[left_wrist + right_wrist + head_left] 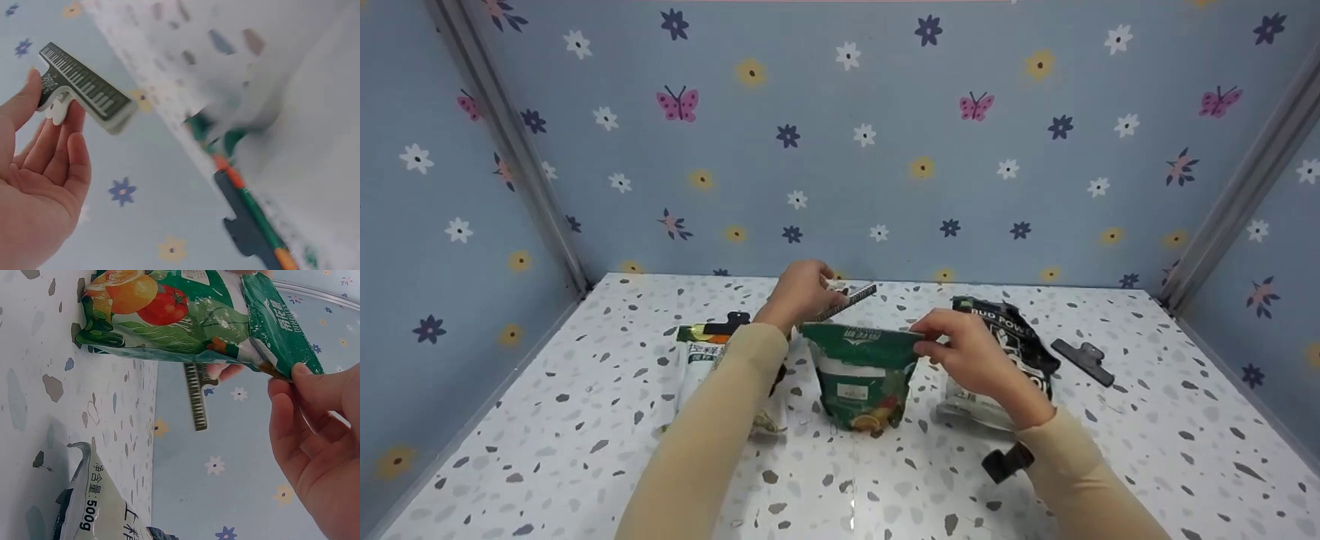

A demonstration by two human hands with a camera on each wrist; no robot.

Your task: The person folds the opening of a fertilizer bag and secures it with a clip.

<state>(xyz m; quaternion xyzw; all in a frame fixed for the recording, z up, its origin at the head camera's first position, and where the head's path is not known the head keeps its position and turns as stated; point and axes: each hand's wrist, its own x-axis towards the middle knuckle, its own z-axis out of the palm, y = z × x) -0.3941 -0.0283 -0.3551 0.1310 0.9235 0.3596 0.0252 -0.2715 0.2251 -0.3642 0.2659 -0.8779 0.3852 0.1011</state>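
Note:
My left hand (802, 292) pinches a bag clip (84, 81) patterned with piano keys by its handles, between thumb and fingers. The clip is held just behind the folded top of a green bag (855, 367) with vegetables and fruit printed on it. That bag stands upright on the table, its top band tipped over. With thumb and forefinger, my right hand (969, 352) pinches the right end of this top edge. In the right wrist view the clip shows beyond the bag, the left hand mostly hidden behind it.
Left stands a white bag (694, 367) with a dark clip (727, 324) on its top edge, partly behind my left sleeve. A black and pale bag (986, 405) lies right of the green one. Another dark clip (1084, 361) rests farther right, and a small dark object (1006, 463) near my right wrist.

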